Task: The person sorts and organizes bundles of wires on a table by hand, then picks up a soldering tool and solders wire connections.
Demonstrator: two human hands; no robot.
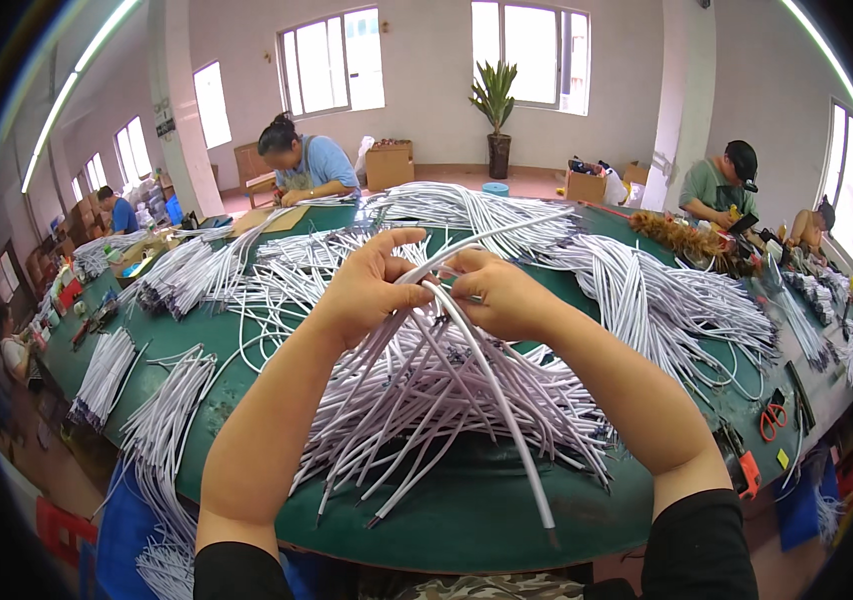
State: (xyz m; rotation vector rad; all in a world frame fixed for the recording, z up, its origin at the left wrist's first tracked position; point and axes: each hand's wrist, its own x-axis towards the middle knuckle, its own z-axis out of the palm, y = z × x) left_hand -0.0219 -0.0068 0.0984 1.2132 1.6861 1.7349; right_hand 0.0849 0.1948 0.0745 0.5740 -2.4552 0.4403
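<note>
Both hands are raised over a large heap of white cables (377, 420) with dark ends. My left hand (367, 285) is closed, thumb and fingers pinching white cables (492, 385) near their bend. My right hand (499, 292) is closed in a pinch on the same cables, close beside the left. One strand runs up to the right past the fingers, and others hang down toward the table's near edge. The exact spot between the fingertips is partly hidden.
The green table (347, 535) carries more cable bundles (647, 290) right and left (162, 410). Red-handled scissors (773, 420) and an orange-and-black tool (742, 465) lie at right. Co-workers sit across the table (317, 165) and at far right (717, 195). Brown fluffy material (677, 240) lies near the latter.
</note>
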